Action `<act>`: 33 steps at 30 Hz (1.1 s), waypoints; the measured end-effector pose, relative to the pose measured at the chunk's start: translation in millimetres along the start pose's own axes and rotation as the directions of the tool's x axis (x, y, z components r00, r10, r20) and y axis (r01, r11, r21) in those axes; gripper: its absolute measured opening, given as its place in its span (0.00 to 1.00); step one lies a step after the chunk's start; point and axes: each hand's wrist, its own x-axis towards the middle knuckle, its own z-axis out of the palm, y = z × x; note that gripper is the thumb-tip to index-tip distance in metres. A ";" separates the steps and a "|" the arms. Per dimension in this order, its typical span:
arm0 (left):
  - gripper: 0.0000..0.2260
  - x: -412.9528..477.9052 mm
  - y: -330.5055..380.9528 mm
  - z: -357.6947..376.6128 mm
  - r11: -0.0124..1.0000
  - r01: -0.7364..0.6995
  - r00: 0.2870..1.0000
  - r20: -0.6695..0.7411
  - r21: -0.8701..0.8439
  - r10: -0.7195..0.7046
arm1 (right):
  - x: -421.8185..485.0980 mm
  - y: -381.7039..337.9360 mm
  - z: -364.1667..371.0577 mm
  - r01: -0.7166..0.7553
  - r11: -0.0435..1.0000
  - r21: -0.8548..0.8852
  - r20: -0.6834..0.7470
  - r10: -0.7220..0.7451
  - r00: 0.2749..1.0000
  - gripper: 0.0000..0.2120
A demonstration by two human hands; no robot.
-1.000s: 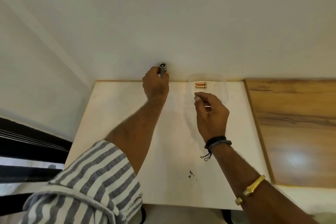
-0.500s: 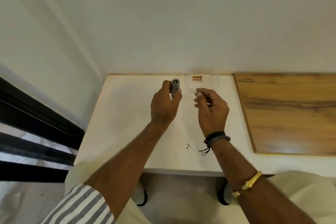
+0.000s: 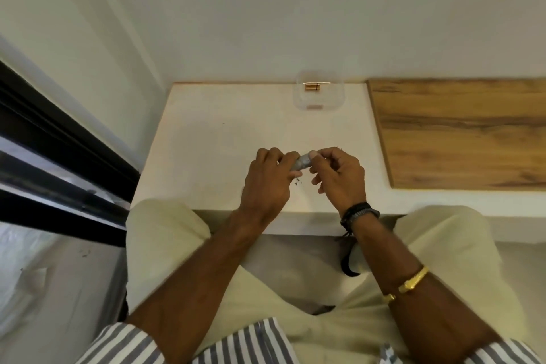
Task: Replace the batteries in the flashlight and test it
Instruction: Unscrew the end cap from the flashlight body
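Above a white table point(image 3: 206, 127) by the wall point(image 3: 266, 9), left hand point(image 3: 266, 183) grips the flashlight point(image 3: 302, 162), right hand point(image 3: 339, 177) pinches its end.

The flashlight point(image 3: 302, 162) looks like grey metal with a dull sheen; the batteries point(image 3: 311, 86) have a shiny copper-coloured skin; the box point(image 3: 320, 103) round them is clear, glossy plastic; the table point(image 3: 221, 133) top is white, smooth and matt; the board point(image 3: 458, 133) beside it is wood with a strong grain and a faint satin shine; the bracelet point(image 3: 413, 281) is polished gold-coloured metal; the wristband point(image 3: 359, 210) is dark braided cord; the sleeve point(image 3: 254, 343) is striped woven cloth; the trousers point(image 3: 165, 233) are pale, soft cloth; the wall point(image 3: 266, 9) is matt.
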 end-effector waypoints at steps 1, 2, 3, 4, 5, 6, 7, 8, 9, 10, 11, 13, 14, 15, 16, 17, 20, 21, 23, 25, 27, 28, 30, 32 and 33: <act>0.15 0.1 0.4 0.4 1.000 -0.015 1.000 0.005 0.004 0.015 | -0.6 1.1 -1.2 -0.015 0.999 -0.032 0.002 0.015 1.000 0.11; 0.15 1.3 0.9 0.6 1.000 -0.030 1.000 0.004 -0.001 0.030 | 0.0 2.0 -1.5 -0.026 0.997 -0.075 0.000 0.026 1.000 0.14; 0.15 2.2 1.7 1.0 0.999 -0.049 0.999 0.001 -0.003 0.049 | 0.3 3.4 -1.2 -0.035 0.991 -0.126 -0.003 0.035 0.999 0.17; 0.15 2.9 2.6 1.8 0.997 -0.072 0.997 0.001 0.000 0.072 | 0.7 4.7 -0.4 -0.043 0.983 -0.177 -0.005 0.042 0.999 0.21; 0.16 2.9 3.5 2.7 0.995 -0.098 0.995 0.006 0.008 0.098 | 0.7 5.9 0.5 -0.052 0.973 -0.225 -0.005 0.052 0.999 0.25; 0.15 1.7 4.6 3.8 0.992 -0.125 0.992 0.013 0.016 0.125 | 0.3 7.0 1.3 -0.067 0.960 -0.273 -0.005 0.068 0.998 0.28; 0.15 0.2 5.4 4.8 0.988 -0.150 0.989 0.018 0.021 0.150 | 0.1 8.2 1.9 -0.083 0.944 -0.318 -0.011 0.084 0.996 0.30; 0.14 -1.7 6.0 6.0 0.986 -0.167 0.986 0.023 0.019 0.167 | -0.4 9.3 2.4 -0.095 0.929 -0.356 -0.018 0.095 0.995 0.31; 0.13 -3.1 6.4 6.8 0.985 -0.173 0.985 0.029 0.008 0.173 | -0.2 10.3 2.8 -0.095 0.920 -0.380 -0.023 0.093 0.995 0.32; 0.13 -3.6 6.9 7.3 0.986 -0.168 0.985 0.038 -0.016 0.168 | 0.6 11.1 3.3 -0.082 0.918 -0.388 -0.022 0.080 0.997 0.32; 0.12 -3.8 7.6 7.4 0.987 -0.155 0.987 0.046 -0.052 0.157 | 1.5 11.7 3.8 -0.061 0.921 -0.384 -0.020 0.058 0.998 0.32; 0.10 -3.9 8.8 7.3 0.983 -0.114 0.991 0.059 -0.145 0.124 | 2.9 11.9 4.8 -0.018 0.930 -0.367 -0.025 0.009 1.000 0.31; 0.10 -4.0 9.1 7.3 0.978 -0.091 0.992 0.070 -0.188 0.106 | 3.2 12.1 5.0 0.001 0.933 -0.359 -0.028 -0.011 1.000 0.31; 0.10 -3.8 8.6 7.6 0.972 -0.065 0.992 0.088 -0.227 0.087 | 3.2 12.4 5.3 0.023 0.937 -0.348 -0.024 -0.033 0.999 0.31; 0.10 -3.8 7.8 7.5 0.961 -0.036 0.991 0.111 -0.274 0.069 | 2.9 12.8 5.7 0.049 0.939 -0.339 -0.015 -0.058 0.998 0.31; 0.10 -3.4 7.3 7.0 0.943 -0.005 0.990 0.134 -0.332 0.052 | 2.4 12.8 6.0 0.080 0.938 -0.337 -0.004 -0.086 0.996 0.30; 0.13 -0.3 5.4 4.1 0.882 0.045 0.986 0.164 -0.470 0.037 | 2.3 12.5 6.4 0.155 0.934 -0.321 0.033 -0.153 0.988 0.27; 0.13 0.5 3.7 3.5 0.875 0.052 0.985 0.168 -0.481 0.034 | 2.1 13.1 6.2 0.173 0.937 -0.303 0.053 -0.165 0.985 0.26; 0.14 1.2 -1.3 3.6 0.880 0.067 0.984 0.179 -0.471 0.021 | 1.4 14.0 4.0 0.217 0.940 -0.262 0.124 -0.190 0.974 0.21; 0.12 0.5 -7.7 5.1 0.889 0.086 0.981 0.192 -0.449 0.002 | 2.4 15.4 0.0 0.268 0.941 -0.209 0.220 -0.222 0.950 0.13; 0.12 -0.3 -12.6 6.5 0.907 0.108 0.978 0.207 -0.406 -0.024 | 4.8 15.6 -4.7 0.281 0.947 -0.155 0.279 -0.230 0.932 0.06; 0.12 0.1 -14.0 7.4 0.915 0.115 0.977 0.212 -0.386 -0.034 | 6.1 15.4 -6.6 0.259 0.957 -0.133 0.287 -0.213 0.934 0.08; 0.12 -0.2 -15.3 8.5 0.922 0.116 0.977 0.209 -0.369 -0.039 | 6.9 13.0 -7.8 0.163 0.980 -0.113 0.271 -0.128 0.954 0.12; 0.11 -1.3 -13.8 9.7 0.925 0.091 0.982 0.190 -0.369 -0.021 | 5.5 11.2 -6.4 0.085 0.984 -0.158 0.254 -0.043 0.966 0.14; 0.11 -2.1 -12.6 10.6 0.925 0.076 0.983 0.181 -0.372 -0.009 | 4.5 11.7 -5.5 0.088 0.976 -0.198 0.255 -0.035 0.966 0.15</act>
